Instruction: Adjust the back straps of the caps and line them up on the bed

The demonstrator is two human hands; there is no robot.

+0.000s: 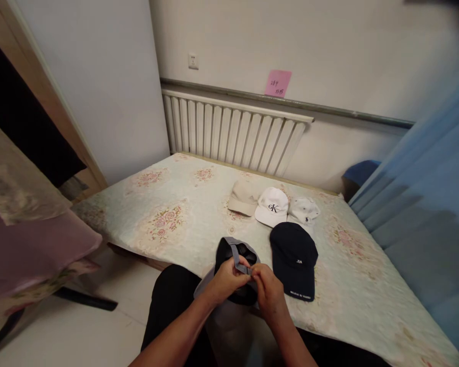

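Observation:
My left hand (225, 280) and my right hand (268, 291) both pinch the rear strap of a grey and black cap (229, 252), held upside down at the near edge of the bed. Just to the right lies a navy cap (295, 260) with its brim toward me. Behind it, in a row, sit a beige cap (244, 198), a white cap with a black logo (272, 206) and a white patterned cap (304, 210).
The bed (176, 214) has a floral cover. A white radiator (233, 133) runs along the back wall under a pink note (277, 83). A blue curtain (428, 204) hangs at the right. Pillows (26, 244) are piled at the left beside white floor.

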